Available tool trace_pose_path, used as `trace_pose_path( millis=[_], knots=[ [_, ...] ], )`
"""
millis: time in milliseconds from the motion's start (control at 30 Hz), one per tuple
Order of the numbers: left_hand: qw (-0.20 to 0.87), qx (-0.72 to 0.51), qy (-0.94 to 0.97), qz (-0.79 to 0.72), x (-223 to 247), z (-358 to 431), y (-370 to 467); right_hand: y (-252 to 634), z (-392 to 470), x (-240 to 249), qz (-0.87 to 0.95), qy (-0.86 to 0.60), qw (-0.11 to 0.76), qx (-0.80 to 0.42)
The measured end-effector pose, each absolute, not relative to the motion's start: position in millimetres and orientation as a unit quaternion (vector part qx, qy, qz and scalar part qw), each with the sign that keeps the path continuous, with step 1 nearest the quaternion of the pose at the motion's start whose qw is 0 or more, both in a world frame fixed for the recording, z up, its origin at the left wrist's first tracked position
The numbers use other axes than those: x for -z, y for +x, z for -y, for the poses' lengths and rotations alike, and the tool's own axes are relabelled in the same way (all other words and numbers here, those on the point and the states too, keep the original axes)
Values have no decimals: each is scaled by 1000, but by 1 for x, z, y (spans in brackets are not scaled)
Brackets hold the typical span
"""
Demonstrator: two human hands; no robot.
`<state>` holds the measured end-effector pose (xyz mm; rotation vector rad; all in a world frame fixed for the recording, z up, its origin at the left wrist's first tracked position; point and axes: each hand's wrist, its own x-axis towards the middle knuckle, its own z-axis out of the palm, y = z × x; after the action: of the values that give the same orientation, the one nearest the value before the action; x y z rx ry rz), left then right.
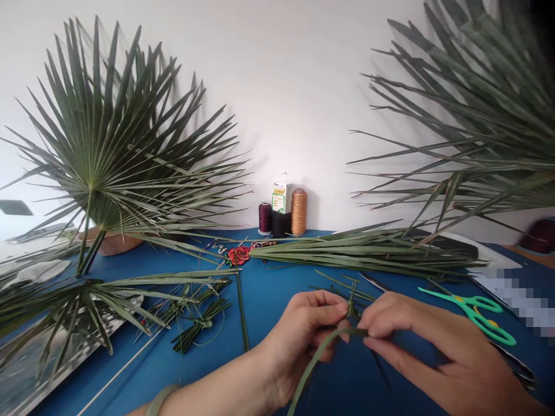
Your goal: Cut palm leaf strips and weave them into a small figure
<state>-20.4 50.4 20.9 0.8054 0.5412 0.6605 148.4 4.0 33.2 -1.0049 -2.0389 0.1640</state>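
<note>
Just above the blue table (pixel 160 375), my two hands meet right of the middle. My left hand (pixel 314 323) pinches a small knotted piece of green palm leaf (pixel 351 303) between thumb and fingers; thin ends stick up from it. My right hand (pixel 416 341) is closed on a long palm leaf strip (pixel 313 361) close to that piece. From the fingertips the strip curves down and left, past the front of my left palm. Part of the woven piece is hidden behind my fingers.
Turquoise-handled scissors (pixel 477 309) lie right of my right hand. A bundle of palm strips (pixel 347 254) stretches across the back. Small tied leaf pieces (pixel 202 326) lie left. Thread spools (pixel 299 212), a carton (pixel 281 196) and a red rose patch (pixel 238 255) sit behind; fan palm leaves (pixel 99 127) flank both sides.
</note>
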Motion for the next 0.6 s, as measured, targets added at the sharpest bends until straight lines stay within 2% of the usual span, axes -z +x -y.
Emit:
trace_pose_path(
  millis=[100,167,400,500,600],
  knots=[
    [837,-318,376,-240,-21,-49,-20,150,-6,-27,689,-497,518,-101],
    [839,-328,370,-225,-21,-49,-20,153,-8,-22,623,-541,551,-124],
    [798,-367,418,-231,-24,-44,-19,152,-11,-23,662,-527,490,-211],
    [783,-375,440,-230,-26,-43,-18,151,-13,-24,698,-521,468,-151],
    [772,-376,453,-239,-26,-42,-18,154,-14,-22,742,-505,441,-25]
  ],
)
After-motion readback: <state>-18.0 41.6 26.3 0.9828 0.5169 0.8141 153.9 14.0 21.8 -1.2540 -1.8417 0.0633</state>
